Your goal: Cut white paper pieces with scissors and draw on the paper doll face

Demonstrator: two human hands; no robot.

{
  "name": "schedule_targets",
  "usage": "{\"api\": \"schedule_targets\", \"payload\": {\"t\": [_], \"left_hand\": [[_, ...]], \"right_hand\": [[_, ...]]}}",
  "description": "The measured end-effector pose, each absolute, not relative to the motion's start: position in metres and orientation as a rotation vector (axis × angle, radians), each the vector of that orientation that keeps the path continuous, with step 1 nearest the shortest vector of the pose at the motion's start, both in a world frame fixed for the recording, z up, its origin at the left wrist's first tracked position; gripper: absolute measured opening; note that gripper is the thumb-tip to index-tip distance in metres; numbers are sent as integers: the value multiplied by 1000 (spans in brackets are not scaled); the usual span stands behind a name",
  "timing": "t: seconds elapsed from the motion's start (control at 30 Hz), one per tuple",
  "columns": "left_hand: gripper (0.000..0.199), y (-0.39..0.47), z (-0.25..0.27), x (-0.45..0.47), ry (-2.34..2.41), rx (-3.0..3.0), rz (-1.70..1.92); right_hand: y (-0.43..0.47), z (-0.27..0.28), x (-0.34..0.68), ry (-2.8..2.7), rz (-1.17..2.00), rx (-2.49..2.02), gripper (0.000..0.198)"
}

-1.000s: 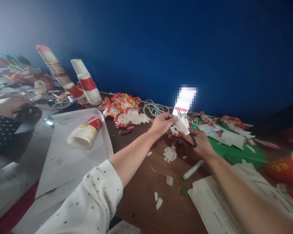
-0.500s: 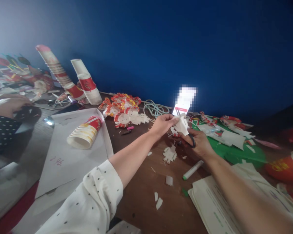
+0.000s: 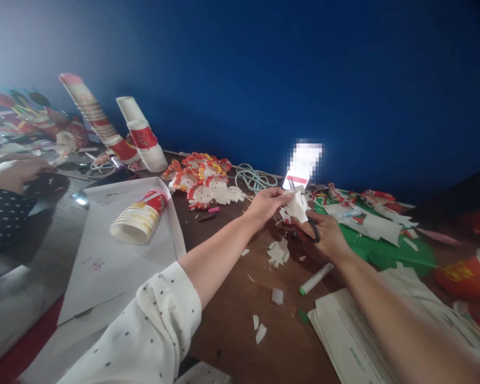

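Note:
My left hand (image 3: 269,205) pinches a small white paper piece (image 3: 297,207) between thumb and fingers, above the brown table. Closed round the dark handles of a pair of scissors (image 3: 314,230) is my right hand (image 3: 327,234). The scissors' blade tips show just above the paper, and part of the blades is hidden behind it. Below the hands lies a white paper cutout (image 3: 279,253) with a jagged outline. A green-tipped marker (image 3: 316,278) rests nearer to me, beside several paper scraps (image 3: 261,334).
Stacked paper cups (image 3: 146,146) lean by the blue wall. More cups (image 3: 140,217) lie on a white box lid (image 3: 104,266). Cut cup pieces (image 3: 202,184), a cord (image 3: 253,178) and a lit phone (image 3: 296,178) are farther back. Another person's hand (image 3: 18,169) is at left.
Hardly anything differs. The white paper in my left hand has turned very slightly against the scissors; both hands stay in place.

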State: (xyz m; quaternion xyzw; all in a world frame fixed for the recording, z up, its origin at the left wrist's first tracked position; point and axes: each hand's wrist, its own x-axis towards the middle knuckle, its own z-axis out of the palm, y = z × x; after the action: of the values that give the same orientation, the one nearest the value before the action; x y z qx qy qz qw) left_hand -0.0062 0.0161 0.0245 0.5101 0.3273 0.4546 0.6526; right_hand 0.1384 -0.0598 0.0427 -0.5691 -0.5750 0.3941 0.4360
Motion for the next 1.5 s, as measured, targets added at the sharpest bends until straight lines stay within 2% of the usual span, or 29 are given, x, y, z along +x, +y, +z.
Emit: {"api": "schedule_targets", "payload": {"t": [0.4, 0.67, 1.5], "left_hand": [[28, 17, 24, -5, 709, 1127, 1019], [29, 14, 26, -6, 705, 1104, 981], [23, 16, 27, -5, 676, 1034, 973]], "right_hand": [[-60, 44, 136, -1442, 984, -1436, 36], [-59, 37, 138, -1306, 1102, -1433, 32], [-60, 37, 141, -1378, 1044, -1377, 26]]}}
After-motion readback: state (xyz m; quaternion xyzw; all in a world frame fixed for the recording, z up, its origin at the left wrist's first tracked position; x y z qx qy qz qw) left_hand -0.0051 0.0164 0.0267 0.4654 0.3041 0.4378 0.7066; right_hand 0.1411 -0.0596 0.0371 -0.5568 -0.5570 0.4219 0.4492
